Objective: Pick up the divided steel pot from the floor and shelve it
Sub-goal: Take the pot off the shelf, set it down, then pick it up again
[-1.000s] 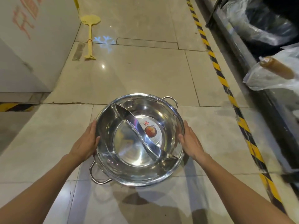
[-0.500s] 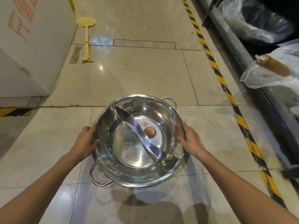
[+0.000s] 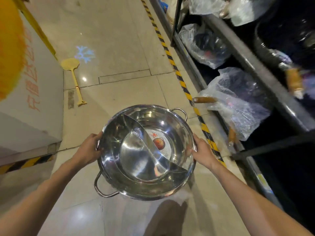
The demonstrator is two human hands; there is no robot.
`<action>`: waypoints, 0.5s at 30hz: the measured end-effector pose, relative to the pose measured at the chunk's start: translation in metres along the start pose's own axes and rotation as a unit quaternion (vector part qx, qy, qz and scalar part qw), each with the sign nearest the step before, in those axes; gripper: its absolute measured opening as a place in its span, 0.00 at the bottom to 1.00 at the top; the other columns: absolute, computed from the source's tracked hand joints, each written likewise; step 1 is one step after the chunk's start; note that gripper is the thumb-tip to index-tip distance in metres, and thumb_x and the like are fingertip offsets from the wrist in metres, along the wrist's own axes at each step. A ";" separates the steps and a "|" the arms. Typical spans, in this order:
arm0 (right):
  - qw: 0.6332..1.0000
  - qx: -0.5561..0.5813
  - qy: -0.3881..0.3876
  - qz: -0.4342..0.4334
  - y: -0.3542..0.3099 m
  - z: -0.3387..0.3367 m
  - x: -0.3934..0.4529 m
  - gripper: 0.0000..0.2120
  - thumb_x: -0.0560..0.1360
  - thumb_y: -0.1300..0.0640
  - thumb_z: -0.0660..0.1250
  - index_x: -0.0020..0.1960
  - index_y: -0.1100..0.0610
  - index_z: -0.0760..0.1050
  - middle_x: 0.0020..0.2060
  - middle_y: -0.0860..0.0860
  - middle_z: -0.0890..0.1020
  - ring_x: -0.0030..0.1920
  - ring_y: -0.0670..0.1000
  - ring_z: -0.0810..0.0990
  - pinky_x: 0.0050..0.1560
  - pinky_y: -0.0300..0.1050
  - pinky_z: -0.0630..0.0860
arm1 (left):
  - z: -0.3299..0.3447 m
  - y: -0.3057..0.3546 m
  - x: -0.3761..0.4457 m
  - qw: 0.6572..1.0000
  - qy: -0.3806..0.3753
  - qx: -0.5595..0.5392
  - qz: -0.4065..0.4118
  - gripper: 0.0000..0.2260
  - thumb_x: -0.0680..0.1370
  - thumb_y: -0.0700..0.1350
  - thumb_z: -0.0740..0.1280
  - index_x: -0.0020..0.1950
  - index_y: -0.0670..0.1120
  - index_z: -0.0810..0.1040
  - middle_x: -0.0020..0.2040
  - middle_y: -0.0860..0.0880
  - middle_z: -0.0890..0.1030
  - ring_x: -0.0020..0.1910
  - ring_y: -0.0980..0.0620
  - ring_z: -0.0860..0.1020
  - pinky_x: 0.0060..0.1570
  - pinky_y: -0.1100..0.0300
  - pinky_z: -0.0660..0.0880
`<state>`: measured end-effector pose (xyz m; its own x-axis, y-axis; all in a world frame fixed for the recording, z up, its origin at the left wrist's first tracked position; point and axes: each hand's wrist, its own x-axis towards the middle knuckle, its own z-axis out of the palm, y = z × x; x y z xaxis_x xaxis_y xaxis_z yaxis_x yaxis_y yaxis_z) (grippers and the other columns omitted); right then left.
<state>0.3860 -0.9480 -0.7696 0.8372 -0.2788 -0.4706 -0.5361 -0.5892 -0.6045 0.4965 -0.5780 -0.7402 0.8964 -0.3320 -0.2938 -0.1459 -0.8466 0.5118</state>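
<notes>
Above the tiled floor [image 3: 119, 40], divided steel pot [image 3: 146, 150] held level and clear of the ground, left hand [image 3: 87, 150] clamped on its left rim and right hand [image 3: 202, 152] clamped on its right rim, S-shaped divider [image 3: 144, 140] running across the bowl and a round sticker [image 3: 160, 143] on the bottom. Off to the right, dark shelving [image 3: 255, 68] holding plastic-wrapped cookware [image 3: 238, 103]; off to the left on the floor, yellow swatter [image 3: 73, 75] lying flat beside a white wall [image 3: 37, 99]
</notes>
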 end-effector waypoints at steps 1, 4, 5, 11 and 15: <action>1.000 0.017 0.009 0.001 -0.008 -0.022 -0.020 0.31 0.74 0.60 0.67 0.74 0.55 0.59 0.64 0.57 0.74 0.66 0.57 0.72 0.68 0.53 0.69 | -0.020 0.024 -0.004 1.000 -0.007 0.006 0.015 0.23 0.69 0.41 0.72 0.63 0.46 0.73 0.45 0.42 0.74 0.44 0.47 0.70 0.42 0.53 0.71; 0.997 0.060 0.054 0.007 -0.029 -0.086 -0.088 0.30 0.74 0.62 0.67 0.73 0.56 0.61 0.67 0.56 0.73 0.68 0.56 0.70 0.70 0.54 0.67 | -0.078 0.097 -0.021 0.997 -0.022 0.016 0.069 0.21 0.69 0.39 0.72 0.61 0.45 0.75 0.43 0.45 0.73 0.41 0.47 0.71 0.39 0.56 0.69; 0.995 0.066 0.075 0.013 -0.033 -0.107 -0.114 0.30 0.73 0.63 0.66 0.73 0.55 0.61 0.68 0.55 0.72 0.69 0.55 0.70 0.71 0.53 0.67 | -0.097 0.123 -0.027 0.995 -0.027 0.016 0.091 0.19 0.68 0.38 0.72 0.58 0.44 0.77 0.42 0.46 0.73 0.39 0.46 0.72 0.36 0.57 0.68; 0.976 0.079 0.191 0.074 -0.049 -0.196 -0.280 0.28 0.74 0.59 0.66 0.72 0.49 0.62 0.57 0.38 0.75 0.61 0.48 0.74 0.66 0.30 0.65 | -0.173 0.259 -0.069 0.980 -0.109 0.025 0.167 0.17 0.70 0.39 0.71 0.59 0.43 0.77 0.50 0.41 0.76 0.41 0.48 0.73 0.37 0.59 0.70; 0.955 0.109 0.248 0.120 -0.045 -0.211 -0.385 0.29 0.74 0.61 0.65 0.72 0.48 0.61 0.45 0.33 0.70 0.53 0.46 0.75 0.53 0.29 0.65 | -0.181 0.331 -0.101 0.948 -0.173 0.053 0.261 0.21 0.68 0.46 0.65 0.59 0.41 0.77 0.46 0.37 0.76 0.40 0.44 0.73 0.39 0.57 0.70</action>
<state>0.1105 -0.9742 -0.4260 0.6062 -0.7431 -0.2834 -0.6842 -0.3056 -0.6621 0.4334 -0.7490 -0.3947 0.5017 -0.8187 -0.2792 -0.5901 -0.5599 0.5816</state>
